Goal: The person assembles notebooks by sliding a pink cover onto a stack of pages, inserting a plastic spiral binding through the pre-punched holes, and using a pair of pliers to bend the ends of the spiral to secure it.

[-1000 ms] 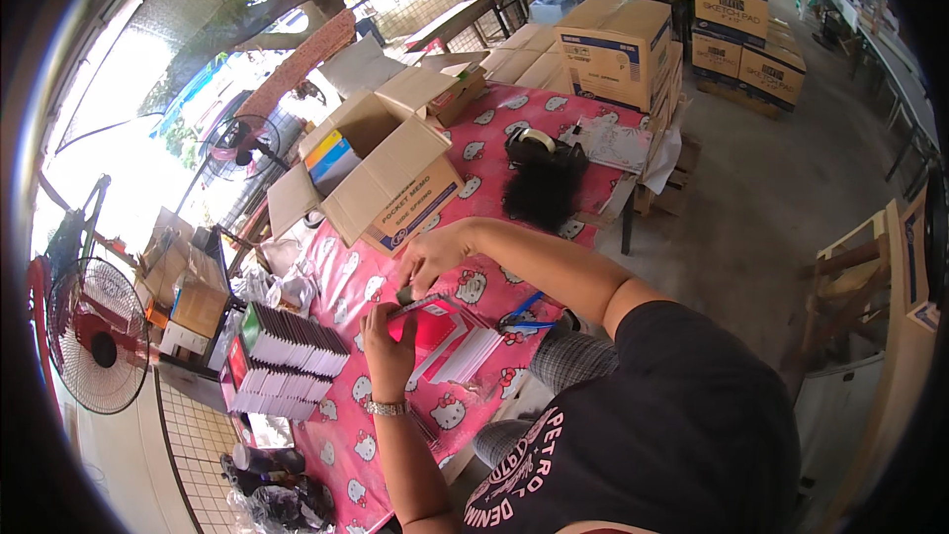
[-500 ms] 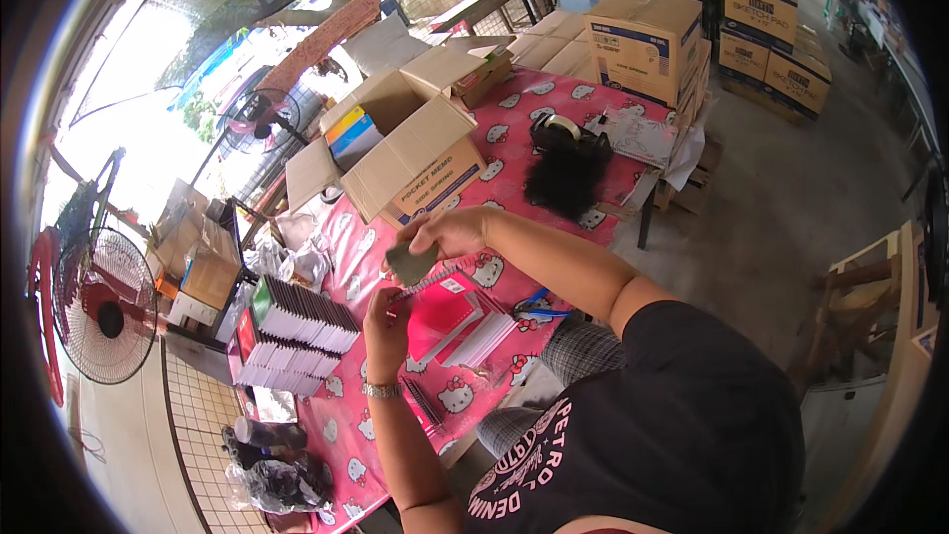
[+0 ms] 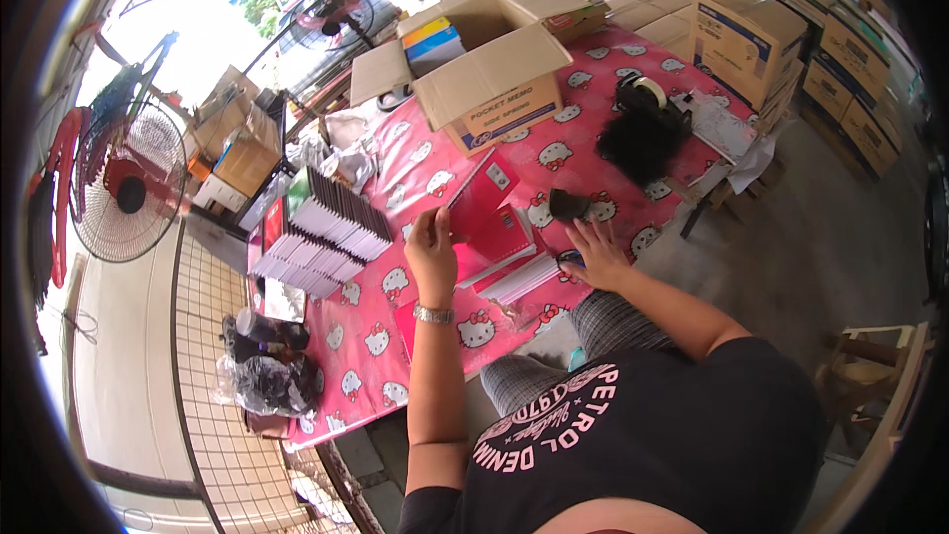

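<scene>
A red booklet is standing tilted on the pink cloth near the middle of the table, and the left hand is pinching its lower edge between thumb and fingers, a watch sitting on that wrist. Just right of it another red booklet is lying flat, partly over a pile of pale sheets. The right hand is resting spread and loose at the table's near edge, gripping nothing, its fingertips pointing toward a small dark object just beyond them; whether they are touching it is hard to tell. Farther right, a black bundle is lying on the cloth with a tape roll just behind it. To the left of the held booklet, a row of thin dark-edged books is leaning in a fanned stack. At the far side an open carton is sitting with its flaps spread, coloured packs showing inside. More closed cartons are standing stacked beyond the table's right end. A red standing fan is standing at the left, beside a wire rack under which dark bags are lying.
</scene>
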Action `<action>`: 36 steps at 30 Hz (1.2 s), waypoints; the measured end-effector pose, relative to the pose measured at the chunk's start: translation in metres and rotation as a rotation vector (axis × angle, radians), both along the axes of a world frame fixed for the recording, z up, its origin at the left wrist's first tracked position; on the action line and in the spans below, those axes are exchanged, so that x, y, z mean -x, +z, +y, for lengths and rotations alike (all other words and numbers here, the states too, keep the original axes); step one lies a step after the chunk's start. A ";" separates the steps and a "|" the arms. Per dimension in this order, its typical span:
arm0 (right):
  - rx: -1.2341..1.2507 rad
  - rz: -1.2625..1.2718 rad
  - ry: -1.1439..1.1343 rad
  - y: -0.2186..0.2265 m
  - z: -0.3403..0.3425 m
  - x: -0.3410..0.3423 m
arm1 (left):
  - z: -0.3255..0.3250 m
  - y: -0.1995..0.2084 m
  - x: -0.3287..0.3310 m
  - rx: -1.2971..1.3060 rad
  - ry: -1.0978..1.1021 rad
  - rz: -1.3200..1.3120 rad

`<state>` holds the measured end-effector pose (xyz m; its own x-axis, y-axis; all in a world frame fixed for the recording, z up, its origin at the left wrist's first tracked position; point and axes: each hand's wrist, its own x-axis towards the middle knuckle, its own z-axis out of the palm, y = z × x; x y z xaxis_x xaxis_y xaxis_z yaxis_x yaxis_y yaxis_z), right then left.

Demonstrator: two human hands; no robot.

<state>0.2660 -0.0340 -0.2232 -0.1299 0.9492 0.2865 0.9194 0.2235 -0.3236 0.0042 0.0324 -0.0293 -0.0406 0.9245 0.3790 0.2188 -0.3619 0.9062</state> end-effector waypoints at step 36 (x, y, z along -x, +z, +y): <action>0.256 0.860 0.483 0.229 0.001 0.077 | -0.039 0.000 0.000 -0.545 0.293 0.289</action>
<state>0.1894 -0.0328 0.0056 -0.3611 0.8959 0.2586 0.1831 0.3401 -0.9224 0.0043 -0.0068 -0.0288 -0.0871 0.5649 0.8206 0.5832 -0.6388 0.5017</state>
